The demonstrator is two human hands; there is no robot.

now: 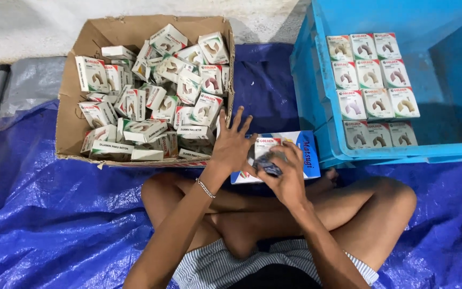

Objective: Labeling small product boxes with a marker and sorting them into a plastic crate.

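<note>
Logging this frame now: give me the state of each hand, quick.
Left hand: open, fingers spread, resting on the white and blue box, holding nothing.
Right hand: closed on a small dark item; what it is cannot be told.

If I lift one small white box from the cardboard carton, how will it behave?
Probably light: the small white boxes lie heaped loosely in the cardboard carton. Flat sides suggest no rolling. Thin card may dent under firm fingers.
</note>
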